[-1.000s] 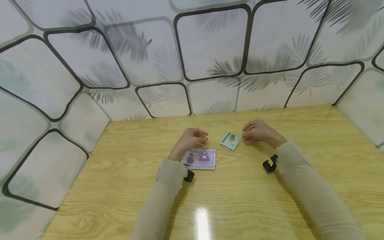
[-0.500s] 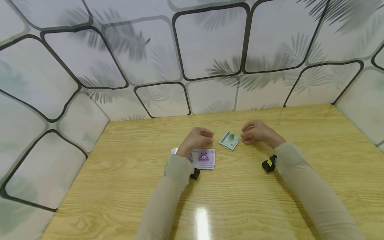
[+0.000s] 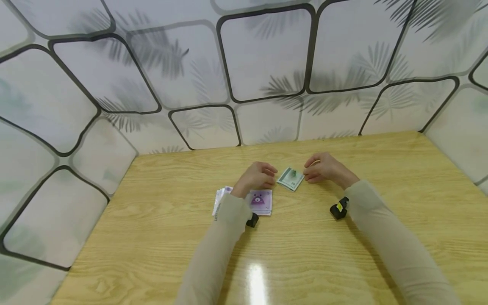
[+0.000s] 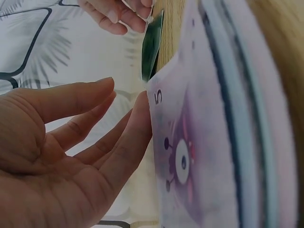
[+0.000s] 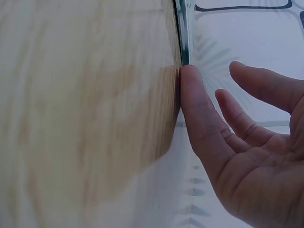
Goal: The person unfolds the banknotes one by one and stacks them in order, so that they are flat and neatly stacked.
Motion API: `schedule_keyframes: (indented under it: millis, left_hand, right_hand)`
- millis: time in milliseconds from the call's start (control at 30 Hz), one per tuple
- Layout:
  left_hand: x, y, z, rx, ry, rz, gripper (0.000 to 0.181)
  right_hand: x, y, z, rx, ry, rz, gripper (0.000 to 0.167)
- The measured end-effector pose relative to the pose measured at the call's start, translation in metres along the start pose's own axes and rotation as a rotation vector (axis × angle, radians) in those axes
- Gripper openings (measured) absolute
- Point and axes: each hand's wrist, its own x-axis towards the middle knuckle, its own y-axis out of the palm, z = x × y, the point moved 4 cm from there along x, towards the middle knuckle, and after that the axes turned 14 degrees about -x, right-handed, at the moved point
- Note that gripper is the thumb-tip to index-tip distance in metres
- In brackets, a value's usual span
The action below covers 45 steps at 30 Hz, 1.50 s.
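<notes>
A small green banknote stack (image 3: pixel 290 178), printed with a 2, lies slanted on the table between the two hands. Just left of it is the left hand (image 3: pixel 257 175), thumb and fingers apart and loosely bent, holding nothing. At its right corner the right hand (image 3: pixel 323 169) has a fingertip at the stack's edge (image 5: pixel 184 38); its other fingers are spread. Beneath the left wrist sits a stack of purple banknotes (image 3: pixel 262 202) marked 5, partly covered by the sleeve. Up close in the left wrist view, the purple stack (image 4: pixel 183 156) stands beside the left fingers.
The wooden table (image 3: pixel 297 254) reaches back to a patterned backdrop (image 3: pixel 267 59) with side panels at left and right. A black wrist camera (image 3: pixel 338 209) shows under the right wrist, another (image 3: pixel 252 220) under the left.
The left hand has moved right, across the purple notes, closer to the green stack. The left end of the purple notes has come into view. The right hand has hardly moved.
</notes>
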Motion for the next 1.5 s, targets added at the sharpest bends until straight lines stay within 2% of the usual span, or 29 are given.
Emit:
schedule_keyframes:
  millis: [367,633,900,1100,1400,1500]
  left_hand:
    - [-0.002,0.007,-0.003,0.047,0.025,0.02,0.036]
    - [0.003,0.013,-0.002,0.053,0.035,0.031,0.035]
    - [0.006,0.018,0.0,0.193,0.022,0.084,0.051]
    - [0.005,0.022,-0.001,0.264,0.041,0.079,0.049]
    - [0.003,0.02,-0.001,0.232,0.138,0.071,0.033]
    - [0.003,0.019,-0.003,0.287,0.184,0.058,0.032]
  right_hand:
    - [0.002,0.005,-0.001,0.035,0.008,-0.001,0.031]
    - [0.005,0.007,0.0,0.098,-0.001,0.03,0.029]
    - [0.005,0.007,-0.002,0.097,0.019,0.04,0.028]
    - [0.005,0.008,-0.002,0.096,0.022,0.037,0.028]
    - [0.001,0.004,-0.001,0.06,0.017,0.01,0.032]
    - [0.0,0.005,0.0,0.051,0.021,0.016,0.035]
